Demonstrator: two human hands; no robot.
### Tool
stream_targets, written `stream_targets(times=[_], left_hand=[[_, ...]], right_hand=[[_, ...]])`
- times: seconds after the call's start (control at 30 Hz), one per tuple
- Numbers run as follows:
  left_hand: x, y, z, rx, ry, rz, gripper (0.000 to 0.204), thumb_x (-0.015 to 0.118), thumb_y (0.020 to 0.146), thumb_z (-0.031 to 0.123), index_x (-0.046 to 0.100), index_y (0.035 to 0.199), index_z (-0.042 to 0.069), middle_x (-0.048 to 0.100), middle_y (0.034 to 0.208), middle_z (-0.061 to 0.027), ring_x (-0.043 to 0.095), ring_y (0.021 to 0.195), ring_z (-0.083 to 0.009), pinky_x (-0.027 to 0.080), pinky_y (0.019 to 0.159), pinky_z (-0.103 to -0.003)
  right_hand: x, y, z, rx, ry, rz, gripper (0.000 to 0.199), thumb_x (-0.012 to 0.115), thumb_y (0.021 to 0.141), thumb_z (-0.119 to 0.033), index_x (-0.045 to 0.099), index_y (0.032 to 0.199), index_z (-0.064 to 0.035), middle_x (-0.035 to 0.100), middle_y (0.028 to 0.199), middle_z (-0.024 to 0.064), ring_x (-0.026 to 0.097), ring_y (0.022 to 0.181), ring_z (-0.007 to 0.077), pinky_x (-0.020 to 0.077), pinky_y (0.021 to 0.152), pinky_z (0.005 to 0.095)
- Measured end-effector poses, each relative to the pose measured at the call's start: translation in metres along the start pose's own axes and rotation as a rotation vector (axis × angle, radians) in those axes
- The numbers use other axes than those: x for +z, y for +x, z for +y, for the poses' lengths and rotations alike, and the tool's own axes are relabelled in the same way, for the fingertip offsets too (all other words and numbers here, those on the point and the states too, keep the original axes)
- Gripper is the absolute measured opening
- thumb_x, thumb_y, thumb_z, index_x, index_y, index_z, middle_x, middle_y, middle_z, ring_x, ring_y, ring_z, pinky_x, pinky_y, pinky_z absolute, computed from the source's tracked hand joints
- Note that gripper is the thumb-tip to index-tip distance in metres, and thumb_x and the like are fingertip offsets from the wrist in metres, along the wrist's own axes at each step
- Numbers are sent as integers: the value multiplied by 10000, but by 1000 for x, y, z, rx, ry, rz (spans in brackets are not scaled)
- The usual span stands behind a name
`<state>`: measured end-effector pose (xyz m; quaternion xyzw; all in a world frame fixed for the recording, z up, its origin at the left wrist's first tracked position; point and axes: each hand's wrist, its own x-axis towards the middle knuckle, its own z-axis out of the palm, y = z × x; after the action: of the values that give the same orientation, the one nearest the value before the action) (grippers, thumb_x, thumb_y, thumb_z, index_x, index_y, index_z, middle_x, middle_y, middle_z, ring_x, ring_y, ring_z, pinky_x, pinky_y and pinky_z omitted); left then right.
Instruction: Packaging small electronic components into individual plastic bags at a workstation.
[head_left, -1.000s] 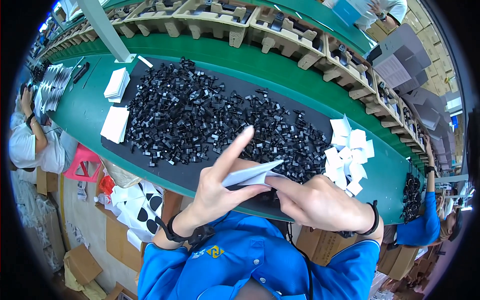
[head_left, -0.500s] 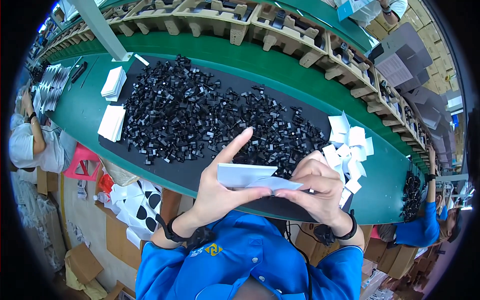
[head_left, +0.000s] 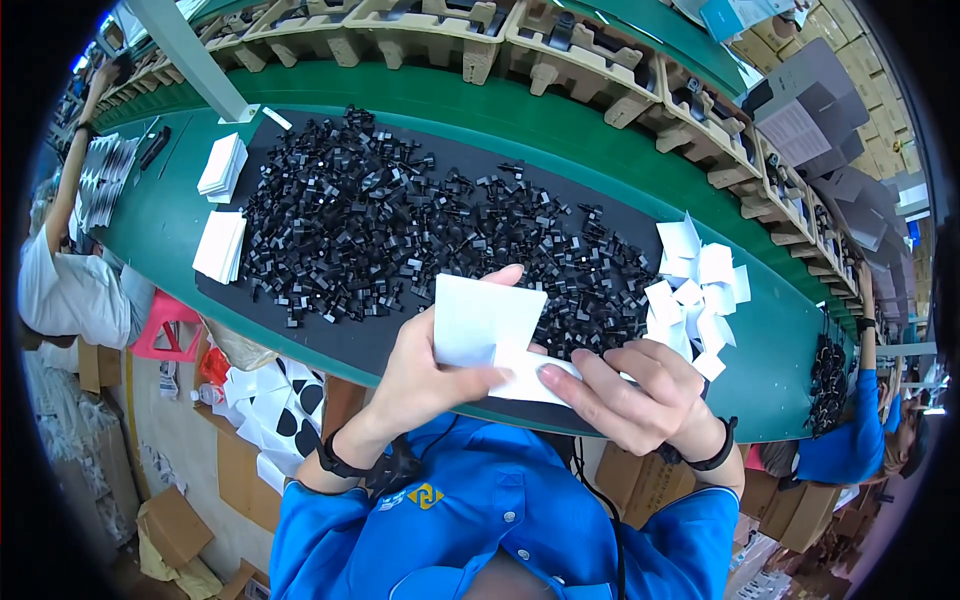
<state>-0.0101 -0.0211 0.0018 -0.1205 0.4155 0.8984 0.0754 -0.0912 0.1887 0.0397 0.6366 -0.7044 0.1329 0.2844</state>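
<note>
White card between both grips

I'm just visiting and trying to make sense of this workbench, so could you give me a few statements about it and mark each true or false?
1. Both hands hold one white paper sheet. True.
2. The left hand is empty. False: it grips the sheet's left part.
3. A heap of small black parts lies on a dark mat. True.
4. The loose white folded papers lie left of the heap. False: they lie to its right.
5. The right hand wears a dark wristband. True.
</note>
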Motion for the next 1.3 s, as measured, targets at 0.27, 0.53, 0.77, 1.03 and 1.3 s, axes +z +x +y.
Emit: stream_targets(times=[0.27,0.53,0.77,1.03,1.3], left_hand=[[10,-5,13,61,309,2,812,701,725,-77,288,1419,12,637,1028,-162,660,914,-230,567,689,-297],[4,-5,11,228,558,-35,814,702,726,-71,281,1418,3,632,1056,-134,660,918,-212,556,717,-280],[0,3,-3,661,788,-84,556,744,726,-29,536,1242,-19,697,907,-140,682,807,-172,547,712,-265],[-12,14,-1,814,1137,-319,310,681,827,95,623,1088,-61,704,859,-131,691,666,-207,557,620,-264],[-52,17,16,524,296,493,435,455,969,297,482,1088,-121,627,712,-203,652,550,-269,560,485,-347]], right_hand=[[-18,13,6,793,915,-232,313,732,697,-145,707,1005,-93,633,916,39,558,745,153,469,591,226],[13,18,13,562,839,-224,143,750,729,-135,713,817,-29,606,745,65,558,695,197,437,569,285],[18,16,11,415,728,2,151,792,674,-122,713,767,-33,600,699,27,526,646,171,392,562,294],[24,19,16,541,954,-314,87,760,718,-90,684,725,-48,606,727,63,554,675,212,441,598,325],[39,19,255,918,-210,21,215,667,793,-219,683,765,-7,660,757,124,647,698,224,513,646,324]])
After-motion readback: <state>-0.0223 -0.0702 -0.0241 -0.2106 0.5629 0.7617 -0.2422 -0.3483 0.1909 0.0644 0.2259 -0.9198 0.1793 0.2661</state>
